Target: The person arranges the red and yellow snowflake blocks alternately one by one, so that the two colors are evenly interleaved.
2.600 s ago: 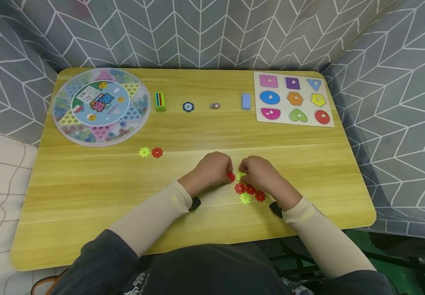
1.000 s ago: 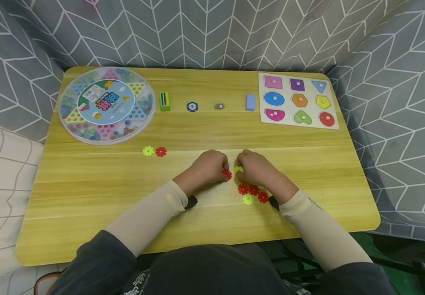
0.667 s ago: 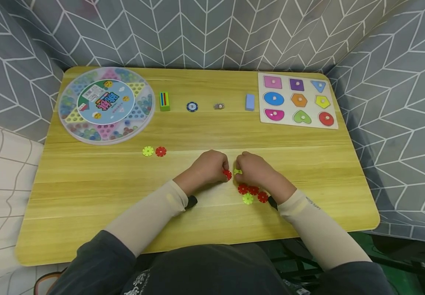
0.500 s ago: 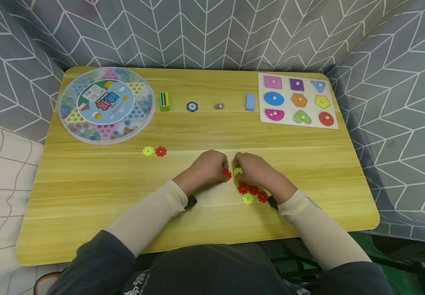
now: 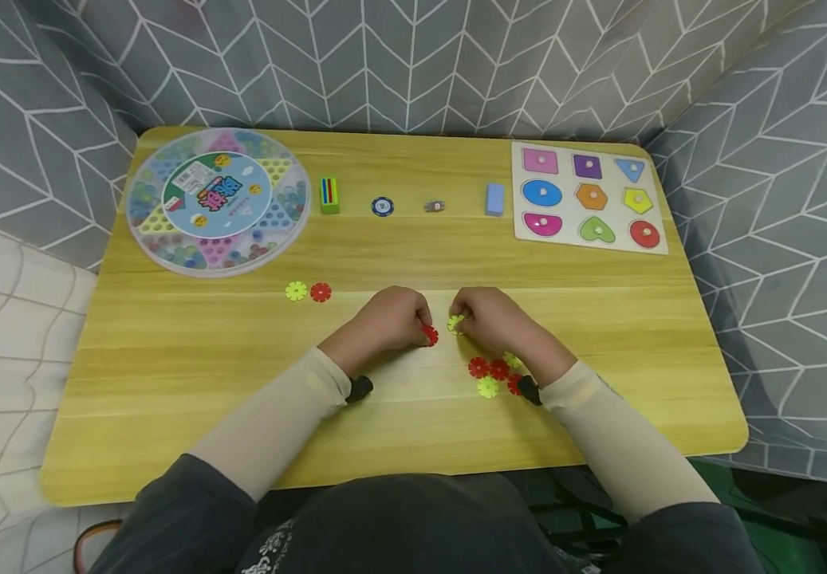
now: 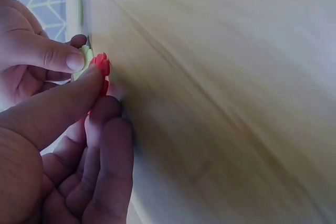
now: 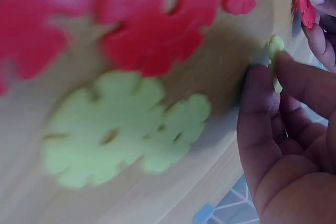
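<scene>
My left hand (image 5: 387,317) pinches a red notched plastic snowflake disc (image 5: 430,336) between thumb and fingers, just above the table. Beside it, my right hand (image 5: 488,317) pinches a yellow-green snowflake disc (image 5: 455,324). In the head view a small gap separates the two discs. The left wrist view shows the red disc (image 6: 104,65) overlapping the other hand's yellow-green one (image 6: 84,59). Below my right hand lies a group of loose discs, red (image 5: 478,367) and yellow-green (image 5: 487,387), partly covered by the black wrist camera (image 5: 529,390).
A yellow-green disc (image 5: 296,291) and a red disc (image 5: 320,292) lie to the left. Along the back are a round marble game board (image 5: 218,199), a green block (image 5: 329,196), a poker chip (image 5: 383,206), a small grey figure (image 5: 435,206), a blue block (image 5: 495,199) and a shape puzzle (image 5: 590,198).
Both hands have shifted left over the table with their discs, the right one also slightly away from the body. A yellow-green disc in the loose group shows more now. The head view has shifted slightly.
</scene>
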Demonstrator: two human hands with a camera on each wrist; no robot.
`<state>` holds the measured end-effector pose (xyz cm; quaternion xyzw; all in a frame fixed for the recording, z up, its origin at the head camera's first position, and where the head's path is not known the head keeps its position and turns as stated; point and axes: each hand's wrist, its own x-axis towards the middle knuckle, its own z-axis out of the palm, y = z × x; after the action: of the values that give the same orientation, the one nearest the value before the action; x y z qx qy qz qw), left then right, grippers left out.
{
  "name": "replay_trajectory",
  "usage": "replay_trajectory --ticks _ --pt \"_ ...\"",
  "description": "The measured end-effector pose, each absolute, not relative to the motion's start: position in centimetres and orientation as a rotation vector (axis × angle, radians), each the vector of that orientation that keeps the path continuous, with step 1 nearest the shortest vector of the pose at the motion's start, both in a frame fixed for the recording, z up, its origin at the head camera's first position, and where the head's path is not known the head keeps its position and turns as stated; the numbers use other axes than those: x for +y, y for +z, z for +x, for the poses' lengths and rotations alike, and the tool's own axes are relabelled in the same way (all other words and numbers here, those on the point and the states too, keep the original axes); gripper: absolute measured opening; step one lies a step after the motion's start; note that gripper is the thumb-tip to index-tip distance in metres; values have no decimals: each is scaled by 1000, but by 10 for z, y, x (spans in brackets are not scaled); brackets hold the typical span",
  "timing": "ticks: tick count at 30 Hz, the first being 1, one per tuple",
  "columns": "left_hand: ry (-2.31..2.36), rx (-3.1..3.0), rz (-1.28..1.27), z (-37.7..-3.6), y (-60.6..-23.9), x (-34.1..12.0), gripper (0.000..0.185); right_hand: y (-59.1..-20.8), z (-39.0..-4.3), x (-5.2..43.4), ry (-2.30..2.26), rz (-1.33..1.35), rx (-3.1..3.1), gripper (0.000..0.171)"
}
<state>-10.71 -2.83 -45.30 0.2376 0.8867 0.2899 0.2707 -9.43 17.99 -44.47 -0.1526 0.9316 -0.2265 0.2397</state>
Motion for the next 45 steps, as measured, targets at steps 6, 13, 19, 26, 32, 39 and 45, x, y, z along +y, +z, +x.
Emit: replay_trajectory --ticks 6,13,19,26,32,39,45 --pt "862 2369 555 -106 -460 -51 16 -446 -109 158 -658 -393 2573 11" --pt "927 2347 451 -105 -461 -74 16 -442 -119 140 -661 -424 2537 13" --pt "957 2327 452 -104 -461 -81 17 -443 -122 135 -681 -431 2512 13" --pt "937 2368 439 -104 -459 -93 17 -443 -126 122 -693 -467 2498 12" --pt "1010 2377 355 -108 -453 -113 18 -446 -133 109 -724 -481 2470 11" --pt "1014 2440 250 -115 -445 -147 21 -446 -146 83 -800 -479 2437 10" --pt "1036 2469 139 -120 -441 -175 20 -448 -152 56 -794 -511 2421 11"
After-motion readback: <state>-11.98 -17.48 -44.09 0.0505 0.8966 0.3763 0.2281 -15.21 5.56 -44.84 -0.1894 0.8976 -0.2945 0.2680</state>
